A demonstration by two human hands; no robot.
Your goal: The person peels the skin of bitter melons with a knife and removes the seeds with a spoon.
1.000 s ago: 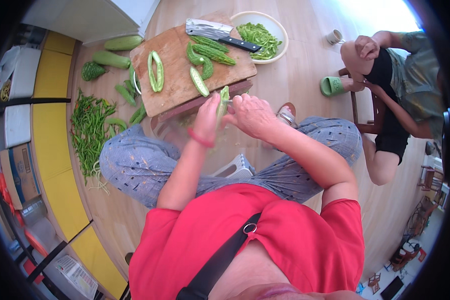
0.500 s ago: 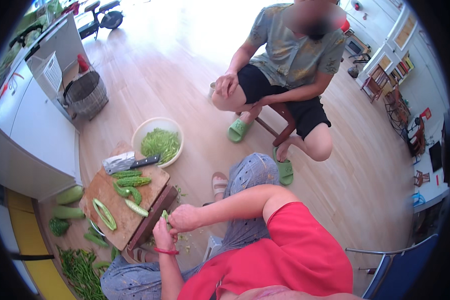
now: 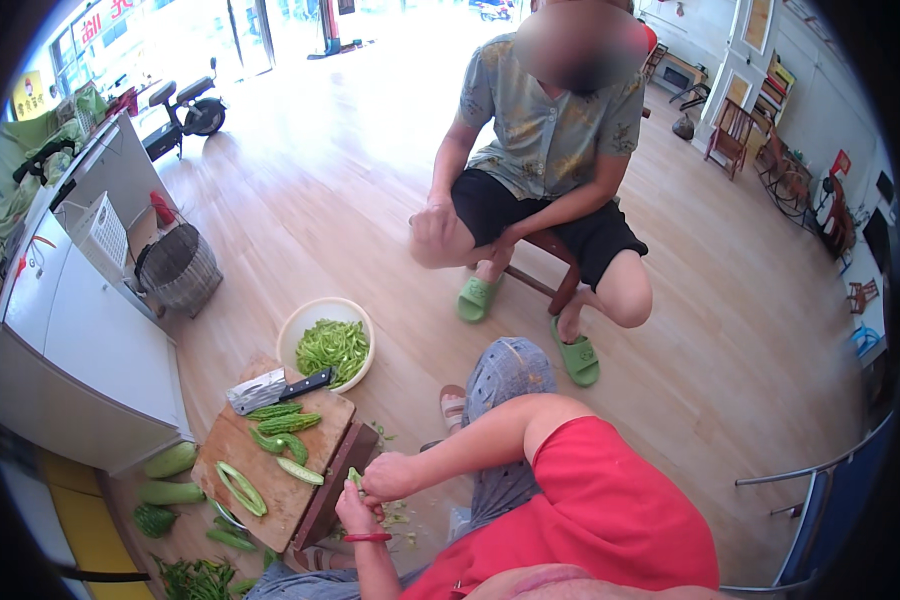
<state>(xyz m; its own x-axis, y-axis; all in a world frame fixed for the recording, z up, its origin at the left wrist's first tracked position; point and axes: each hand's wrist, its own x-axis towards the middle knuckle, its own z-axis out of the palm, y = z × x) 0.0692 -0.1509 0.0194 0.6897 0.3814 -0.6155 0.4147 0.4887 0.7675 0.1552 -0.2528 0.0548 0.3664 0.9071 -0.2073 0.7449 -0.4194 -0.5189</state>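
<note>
My left hand [image 3: 358,512], with a red bracelet at the wrist, is closed around a piece of bitter melon [image 3: 354,475], of which only a small green end shows. Fingers bent, my right hand [image 3: 391,477] presses against the same piece; its fingertips are partly hidden. Both hands are just off the right edge of a wooden cutting board [image 3: 288,496]. On the board lie whole bitter melons [image 3: 290,423], hollowed halves [image 3: 241,488] and a cleaver [image 3: 257,391] with a black handle. Beyond it, a cream bowl [image 3: 284,338] holds green strips [image 3: 332,348].
Opposite me a person [image 3: 550,150] sits on a wooden stool [image 3: 565,285], wearing green slippers [image 3: 575,360]. Gourds [image 3: 170,492] and a heap of long green vegetables [image 3: 192,578] lie on the floor at left, by a white cabinet [image 3: 90,350]. A wicker basket [image 3: 180,270] stands farther back.
My view has shifted, so the board, bowl and hands sit lower and farther right. Both hands stay together on the bitter melon piece. The seated person's hand at the knee has moved slightly.
</note>
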